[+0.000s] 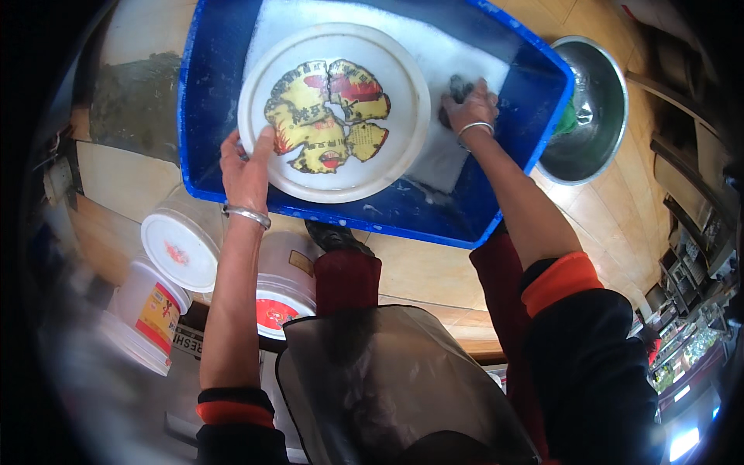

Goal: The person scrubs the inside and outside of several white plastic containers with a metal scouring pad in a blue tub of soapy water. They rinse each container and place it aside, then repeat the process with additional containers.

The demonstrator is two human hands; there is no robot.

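A round white lid [399, 85] with a torn yellow and red label [306, 112] on it rests over a blue plastic tub [465, 205]. My left hand [248, 167] holds the lid's near-left rim, with the thumb on top; its fingers below the rim are partly hidden. Inside the tub, to the right of the lid, my right hand [474, 111] closes around a dark grey scrubber [459, 89], slightly blurred. White suds [457, 50] cover the water beneath both. Each wrist wears a silver bangle.
Right of the tub stands a metal basin [604, 116] with something green [567, 120] at its edge. White buckets [283, 263] and another white lid [180, 252] sit at the lower left. My knees and a grey-brown apron [403, 372] are close below the tub, on a tiled floor [434, 279].
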